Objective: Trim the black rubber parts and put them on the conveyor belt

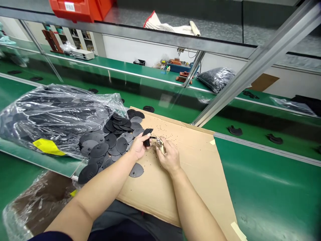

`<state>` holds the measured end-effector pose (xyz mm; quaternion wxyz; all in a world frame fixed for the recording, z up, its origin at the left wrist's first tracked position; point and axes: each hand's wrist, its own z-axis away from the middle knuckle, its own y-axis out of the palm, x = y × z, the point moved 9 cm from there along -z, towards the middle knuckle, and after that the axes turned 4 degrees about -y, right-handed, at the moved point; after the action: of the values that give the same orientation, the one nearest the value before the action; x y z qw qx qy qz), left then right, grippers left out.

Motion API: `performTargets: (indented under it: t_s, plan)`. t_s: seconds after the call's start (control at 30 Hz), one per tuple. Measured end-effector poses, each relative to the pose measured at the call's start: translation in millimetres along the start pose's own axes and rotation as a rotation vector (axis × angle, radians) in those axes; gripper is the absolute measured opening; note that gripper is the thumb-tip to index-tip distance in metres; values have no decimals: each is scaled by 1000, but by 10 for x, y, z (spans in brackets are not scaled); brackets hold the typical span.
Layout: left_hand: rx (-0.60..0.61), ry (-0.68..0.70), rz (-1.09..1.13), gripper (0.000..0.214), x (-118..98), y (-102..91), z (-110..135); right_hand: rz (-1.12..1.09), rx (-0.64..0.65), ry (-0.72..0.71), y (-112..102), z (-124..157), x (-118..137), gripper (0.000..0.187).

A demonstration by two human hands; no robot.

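In my left hand (139, 146) is a black plastic disc (147, 133), tilted up on its edge above a cardboard sheet (195, 174). My right hand (170, 154) is closed around a small pair of cutting pliers (160, 144) with pale handles. The pliers' jaws point left and meet the near side of the disc; whether they grip it I cannot tell. Left of my hands lies a heap of similar black discs (121, 145), many with a small knob in the middle. One loose disc (136, 170) rests on the cardboard below my left wrist. Tiny black bits are scattered around the pliers.
A clear plastic bag (55, 117) full of discs spills out at the left. Beyond the cardboard runs a green conveyor (170, 105) carrying black parts. A metal post (245, 67) slants at the right. Overhead, a shelf holds a red bin (80, 10) and a white glove (170, 27).
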<state>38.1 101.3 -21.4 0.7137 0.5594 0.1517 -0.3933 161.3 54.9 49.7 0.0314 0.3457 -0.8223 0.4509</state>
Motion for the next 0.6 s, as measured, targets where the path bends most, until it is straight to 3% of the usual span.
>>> performTargets:
  t_s: [0.37,0.6]
  plan:
    - [-20,-27,10,37,4,7,15,91,5,-16,-26,-12,43,38]
    - [-24,-9,8,37,1,-8,20,183,53,-5,-13,2,10,47]
